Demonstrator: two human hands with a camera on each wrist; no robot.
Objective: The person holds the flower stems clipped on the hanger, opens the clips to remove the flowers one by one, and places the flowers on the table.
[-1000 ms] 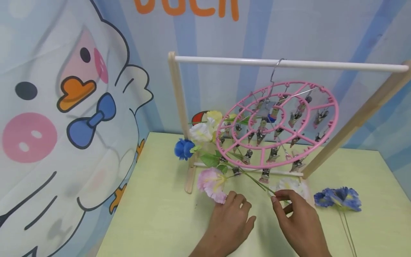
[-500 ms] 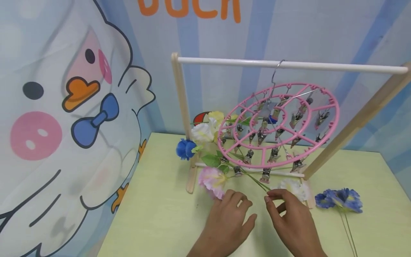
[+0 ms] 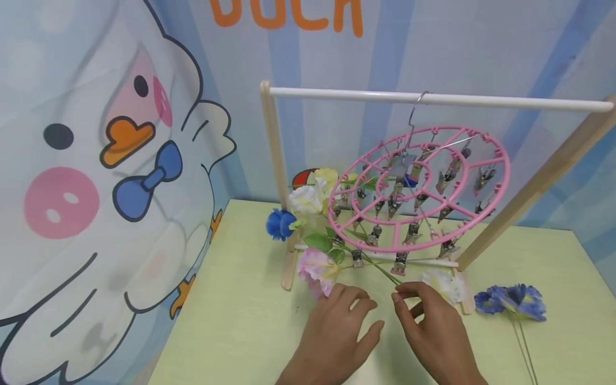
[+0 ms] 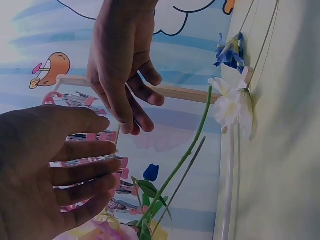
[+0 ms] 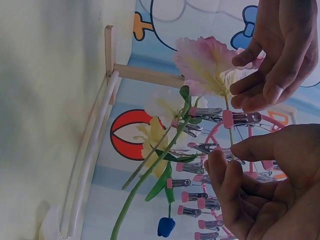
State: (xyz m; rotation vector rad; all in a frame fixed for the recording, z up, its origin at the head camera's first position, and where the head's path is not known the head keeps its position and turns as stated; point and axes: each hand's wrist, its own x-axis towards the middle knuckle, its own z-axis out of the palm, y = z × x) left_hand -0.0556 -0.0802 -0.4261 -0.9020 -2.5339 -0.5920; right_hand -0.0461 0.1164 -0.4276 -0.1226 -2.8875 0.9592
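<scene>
The right hand [image 3: 435,329] pinches the pink flower [image 3: 315,267] by its stem [image 5: 227,103], long axis sideways, bloom [image 5: 205,65] leftward (left hand [image 3: 334,329] near, fingers relaxed).

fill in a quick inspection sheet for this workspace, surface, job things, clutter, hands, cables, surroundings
Surface: pale yellow-green table, with no spill visible.
Job's things: round pink hanger hooked over a white rail; pink flower at its edge, its stem apparently in a clip.
Clutter: loose white flower and blue-purple flower toward the right.
Hands: left hand relaxed beside the pink flower, contact unclear; right hand has thumb and finger close together near stems, grip unclear.
Cables: nothing seen.
Surroundings: striped backdrop with cartoon duck print.
</scene>
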